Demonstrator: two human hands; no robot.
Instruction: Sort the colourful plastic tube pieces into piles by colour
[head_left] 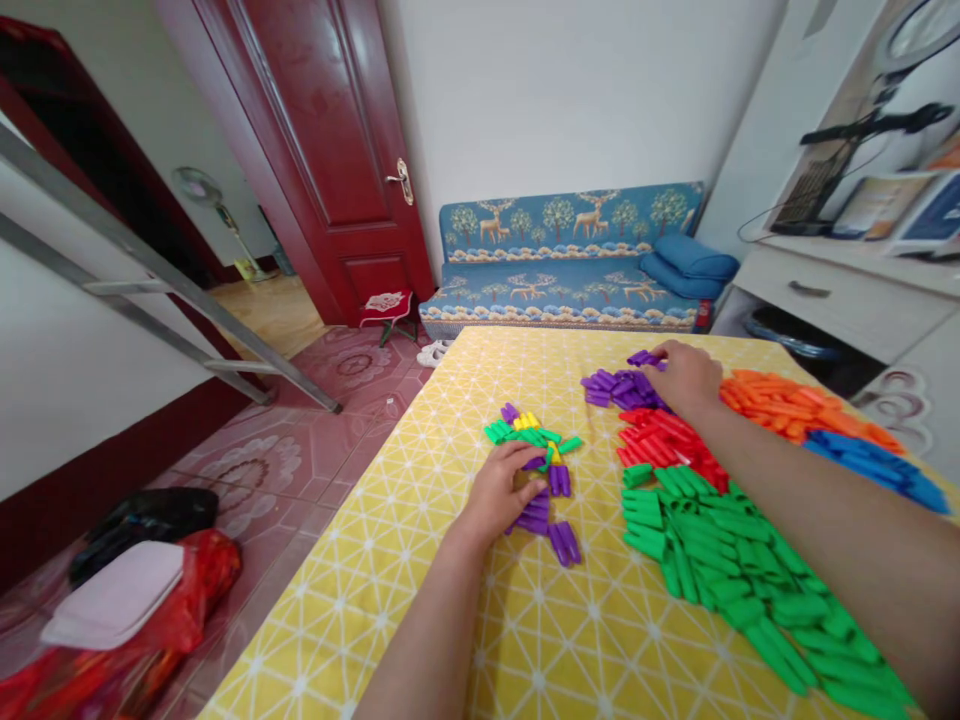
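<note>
My left hand (501,492) is over a small arrangement of short plastic tubes on the table. Its thumb and fingers are bent around a purple tube (534,464), partly hidden by the fingers. Around that hand lie green tubes (531,436), yellow tubes (526,421) and more purple tubes (559,481); a purple pair (565,543) lies apart, nearer me. Farther off, my right hand (688,376) pinches a purple piece (642,358) above the purple pile (621,388). Its fingertips partly cover that piece.
Red (667,440), green (739,560), orange (802,403) and blue (874,465) tube piles spread over the right side of the yellow tablecloth (360,600). Beyond the table stand a blue sofa (540,285) and a small red stool (387,303). A metal ladder (150,270) leans at left.
</note>
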